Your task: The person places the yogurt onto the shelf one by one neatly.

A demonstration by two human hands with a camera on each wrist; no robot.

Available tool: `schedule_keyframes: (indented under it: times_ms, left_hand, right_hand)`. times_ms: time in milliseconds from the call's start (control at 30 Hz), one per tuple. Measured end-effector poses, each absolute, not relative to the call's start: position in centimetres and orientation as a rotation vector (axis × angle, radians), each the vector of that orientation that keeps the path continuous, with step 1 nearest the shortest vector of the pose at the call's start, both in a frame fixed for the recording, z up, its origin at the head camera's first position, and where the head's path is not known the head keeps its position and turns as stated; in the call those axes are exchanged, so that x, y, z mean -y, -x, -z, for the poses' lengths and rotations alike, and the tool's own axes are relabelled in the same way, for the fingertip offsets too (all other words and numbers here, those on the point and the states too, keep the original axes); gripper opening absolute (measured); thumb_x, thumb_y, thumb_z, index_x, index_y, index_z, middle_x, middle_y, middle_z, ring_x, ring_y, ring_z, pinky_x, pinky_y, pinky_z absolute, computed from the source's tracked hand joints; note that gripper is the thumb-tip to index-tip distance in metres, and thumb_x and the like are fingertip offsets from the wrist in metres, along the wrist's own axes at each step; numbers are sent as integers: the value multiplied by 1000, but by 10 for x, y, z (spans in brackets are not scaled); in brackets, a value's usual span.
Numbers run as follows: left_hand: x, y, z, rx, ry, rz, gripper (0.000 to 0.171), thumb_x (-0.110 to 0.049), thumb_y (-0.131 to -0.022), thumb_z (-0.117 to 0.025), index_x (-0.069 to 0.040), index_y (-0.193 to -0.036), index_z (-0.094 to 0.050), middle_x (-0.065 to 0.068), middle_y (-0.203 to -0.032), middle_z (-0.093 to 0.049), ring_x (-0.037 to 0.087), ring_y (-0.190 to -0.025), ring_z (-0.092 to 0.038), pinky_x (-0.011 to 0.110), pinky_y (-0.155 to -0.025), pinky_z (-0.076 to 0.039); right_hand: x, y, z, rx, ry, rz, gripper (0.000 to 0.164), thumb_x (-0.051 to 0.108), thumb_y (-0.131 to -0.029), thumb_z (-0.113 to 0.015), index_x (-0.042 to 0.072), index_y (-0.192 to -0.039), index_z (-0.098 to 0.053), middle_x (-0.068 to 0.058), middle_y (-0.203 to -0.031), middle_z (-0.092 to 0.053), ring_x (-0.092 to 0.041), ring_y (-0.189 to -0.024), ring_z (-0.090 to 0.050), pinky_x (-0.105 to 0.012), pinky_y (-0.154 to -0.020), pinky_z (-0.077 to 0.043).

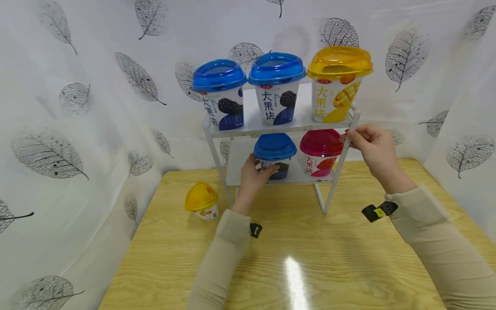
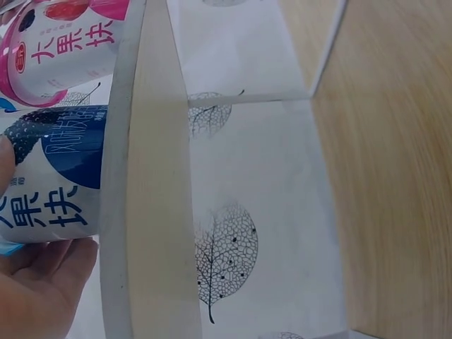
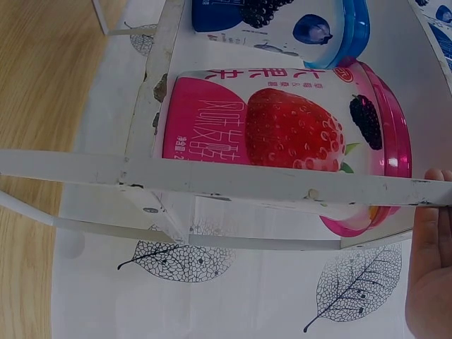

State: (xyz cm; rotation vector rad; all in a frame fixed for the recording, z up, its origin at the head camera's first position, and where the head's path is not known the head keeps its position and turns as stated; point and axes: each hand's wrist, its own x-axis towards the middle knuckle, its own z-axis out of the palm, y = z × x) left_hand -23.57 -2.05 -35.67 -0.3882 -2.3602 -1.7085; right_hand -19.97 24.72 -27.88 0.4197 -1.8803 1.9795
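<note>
On the lower level of a white two-tier rack (image 1: 248, 131), my left hand (image 1: 252, 177) grips a blue-lidded yogurt cup (image 1: 274, 148) with a blackberry print. The cup stands upright near the shelf's front edge, as the left wrist view also shows. Beside it, to the right, is a pink-lidded strawberry yogurt cup (image 1: 320, 144), partly behind the rack's post in the right wrist view. My right hand (image 1: 375, 146) holds the rack's right front post just under the upper shelf, thumb in front. Part of its fingers is hidden behind the post.
On the top shelf stand two blue-lidded cups (image 1: 221, 92) (image 1: 277, 86) and a yellow-lidded cup (image 1: 339, 82). Another yellow-lidded cup (image 1: 202, 201) sits on the wooden table (image 1: 174, 262), left of the rack. A leaf-patterned white sheet (image 1: 97, 120) hangs behind.
</note>
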Motion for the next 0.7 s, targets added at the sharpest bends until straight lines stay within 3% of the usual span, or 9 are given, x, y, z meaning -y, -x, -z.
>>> schedule_keyframes:
  times_ms: [700]
  left_hand:
    - [13, 237, 355, 2351, 448, 1703, 61, -22, -80, -67, 0, -129, -36, 14, -127, -44, 28, -114, -44, 39, -85, -43]
  right_hand:
    - [-247, 199, 280, 1857, -442, -2005, 9, 7, -85, -57, 3, -86, -64, -1, -78, -66, -10, -73, -62, -16, -71, -47]
